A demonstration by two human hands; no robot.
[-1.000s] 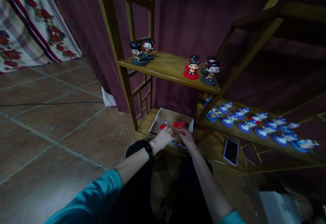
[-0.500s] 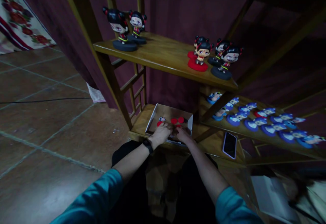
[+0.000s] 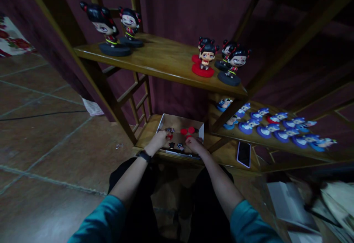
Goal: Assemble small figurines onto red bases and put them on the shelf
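A shallow white-rimmed cardboard box (image 3: 180, 117) sits on the low wooden shelf, holding several red round bases (image 3: 191, 129) and small figurine parts. My left hand (image 3: 158, 142) reaches over the box's left side, its fingers closed at a red round base (image 3: 170, 137). On the right, my right hand (image 3: 195, 145) is inside the box with its fingers curled in beside another red piece; whatever they grip is hidden. Between the hands lie a small dark piece (image 3: 172, 145) and a black-and-white piece (image 3: 180, 146). Another patterned piece (image 3: 170, 129) lies beyond my left fingertips.
Black-haired figurines on round bases stand along the upper shelf (image 3: 163, 56). Several blue-and-white figurines (image 3: 267, 130) fill the shelf at right. A phone (image 3: 243, 154) lies on the low shelf, right of the box. A slanting wooden post (image 3: 228, 115) rises beside my right hand.
My hands, close together over the middle of the box before, have moved apart, the left one leftward. The dark and black-and-white pieces between them now show. The whole view has shifted slightly.
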